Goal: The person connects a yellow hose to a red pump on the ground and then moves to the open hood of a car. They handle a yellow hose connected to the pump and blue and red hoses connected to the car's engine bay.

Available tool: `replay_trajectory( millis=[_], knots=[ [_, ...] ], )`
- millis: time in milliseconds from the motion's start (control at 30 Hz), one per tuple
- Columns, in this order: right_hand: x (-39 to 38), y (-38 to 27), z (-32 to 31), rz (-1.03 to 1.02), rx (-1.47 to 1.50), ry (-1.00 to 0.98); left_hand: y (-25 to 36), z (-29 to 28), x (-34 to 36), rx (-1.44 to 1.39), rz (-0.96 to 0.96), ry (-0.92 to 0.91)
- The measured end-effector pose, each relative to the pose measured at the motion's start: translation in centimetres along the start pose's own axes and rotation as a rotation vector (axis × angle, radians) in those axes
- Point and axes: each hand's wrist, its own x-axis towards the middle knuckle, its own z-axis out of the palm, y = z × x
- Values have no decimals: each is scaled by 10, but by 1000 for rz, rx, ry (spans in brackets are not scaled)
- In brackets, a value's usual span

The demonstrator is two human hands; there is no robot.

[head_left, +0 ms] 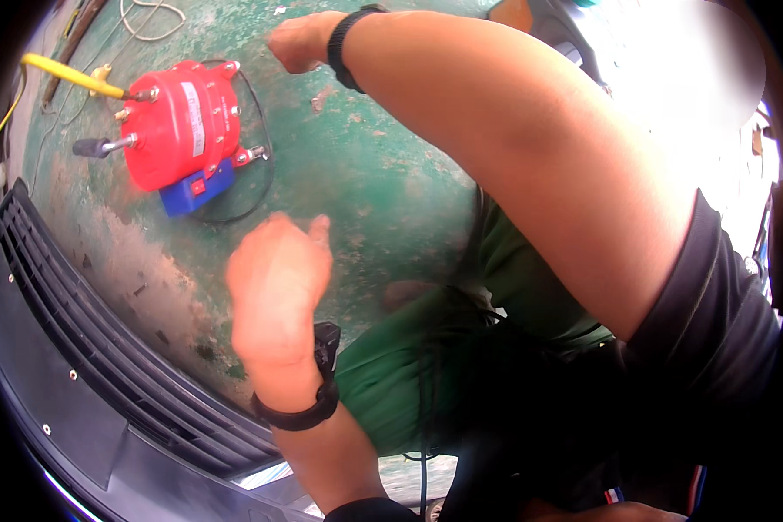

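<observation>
A red, drum-shaped machine with a blue box on its side (187,126) is set on the worn green floor (365,191). A yellow hose (74,73) is already attached, so hook-up there appears done; what remains cannot be judged. The machine is touched by neither the left hand (278,278) nor the right (300,43); whether anything is held in their curled, partly hidden fingers cannot be told.

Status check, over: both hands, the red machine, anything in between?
Left hand: no held object visible. Right hand: grip unclear. Red machine: on green floor, neither hand touching. Black cable: looped between machine and left hand.
</observation>
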Motion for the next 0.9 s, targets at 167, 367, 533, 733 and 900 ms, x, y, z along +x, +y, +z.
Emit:
replay_trajectory(
  millis=[167, 367, 533, 733, 900],
  knots=[
    [-3, 14, -3, 28, -58, -90, 13, -3, -1, 17, 116, 44],
    [24, -9, 12, -14, -128, -166, -8, 21, -25, -35, 298, 426],
    [37, 52, 5, 6, -157, -14, 10, 17, -1, -26, 387, 520],
    [43, -5, -26, -78, 30, 269, -3, 26, -3, 35, 369, 526],
    [45, -44, -50, -131, 206, 347, -7, 26, 7, 24, 372, 420]
  ],
)
